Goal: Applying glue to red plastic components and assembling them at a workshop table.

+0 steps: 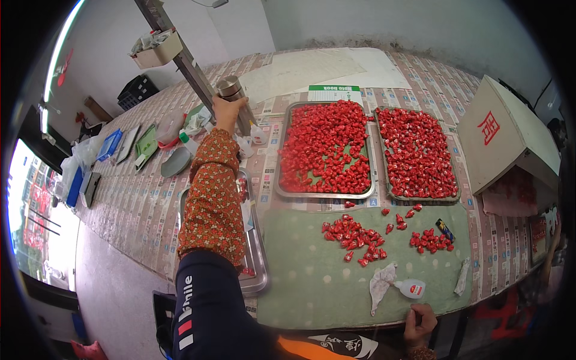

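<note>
My left hand [228,114] reaches far across the table, its fingers wrapped round a steel vacuum flask [230,87] that stands beside the slanting post. At the near edge, my right hand [420,324] is curled with its fingers together; whatever it may hold is hidden. Just beyond it a small white squeeze bottle [411,288] lies on its side, touching a crumpled tissue [381,285]. Small red pieces lie in a larger loose pile [355,236] and a smaller pile [431,240] on the green cloth [300,264].
Two trays of red pieces, a steel one [372,180] and a darker one [458,195], stand behind the cloth. Another metal tray [259,264] lies partly under my left arm. A cardboard box [498,132] stands at right; a grey dish [176,162] sits at left.
</note>
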`<state>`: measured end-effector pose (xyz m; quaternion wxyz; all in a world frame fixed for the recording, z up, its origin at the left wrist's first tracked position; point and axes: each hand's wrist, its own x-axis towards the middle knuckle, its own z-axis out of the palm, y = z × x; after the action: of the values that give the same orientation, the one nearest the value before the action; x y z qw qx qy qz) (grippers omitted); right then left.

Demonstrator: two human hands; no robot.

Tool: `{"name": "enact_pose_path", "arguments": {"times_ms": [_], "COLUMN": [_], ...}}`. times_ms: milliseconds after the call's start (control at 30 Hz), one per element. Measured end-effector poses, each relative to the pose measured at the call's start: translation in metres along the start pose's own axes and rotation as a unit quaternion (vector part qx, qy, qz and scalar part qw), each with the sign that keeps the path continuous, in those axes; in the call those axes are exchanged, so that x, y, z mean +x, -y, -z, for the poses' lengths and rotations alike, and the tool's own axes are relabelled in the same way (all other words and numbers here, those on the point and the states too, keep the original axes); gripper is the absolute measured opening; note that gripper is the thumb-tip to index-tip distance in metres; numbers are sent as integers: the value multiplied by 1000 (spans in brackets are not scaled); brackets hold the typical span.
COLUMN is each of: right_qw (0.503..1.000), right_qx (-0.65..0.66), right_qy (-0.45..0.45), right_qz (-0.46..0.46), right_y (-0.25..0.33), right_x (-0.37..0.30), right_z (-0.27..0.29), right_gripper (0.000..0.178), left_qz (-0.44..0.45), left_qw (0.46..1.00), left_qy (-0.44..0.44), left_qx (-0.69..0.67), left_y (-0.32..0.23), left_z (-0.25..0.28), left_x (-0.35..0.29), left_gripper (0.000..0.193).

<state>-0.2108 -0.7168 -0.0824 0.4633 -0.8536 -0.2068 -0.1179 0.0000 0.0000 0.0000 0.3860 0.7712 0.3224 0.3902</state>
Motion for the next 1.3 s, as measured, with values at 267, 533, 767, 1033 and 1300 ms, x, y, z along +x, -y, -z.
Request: {"name": "enact_pose_path", "arguments": {"times_ms": [267,533,767,1033,1300], "right_qw": [991,971,681,499,424], "right_qx": [79,232,538,367,579], "right_qy": [48,57,350,732,652], "right_qz": [-92,-8,353,285,244], "right_y": [4,95,177,223,211], "right_x": [4,49,133,140,50], "right_z": [8,35,38,37,14], "right_gripper": [4,7,21,18,16], "left_qz": [-31,-163,-857,-449,-401], "left_qw": [996,915,379,563,532], "left_qy": [-56,116,303,483,514], "left_qx": [-62,-350,-174,-498,-541], "left_y": [-2,-178,-239,-255,-253], "left_z": [29,112,208,215,217], "left_x": [-3,-231,-368,-439,-466], "left_gripper": [67,19,24,16,20]}}
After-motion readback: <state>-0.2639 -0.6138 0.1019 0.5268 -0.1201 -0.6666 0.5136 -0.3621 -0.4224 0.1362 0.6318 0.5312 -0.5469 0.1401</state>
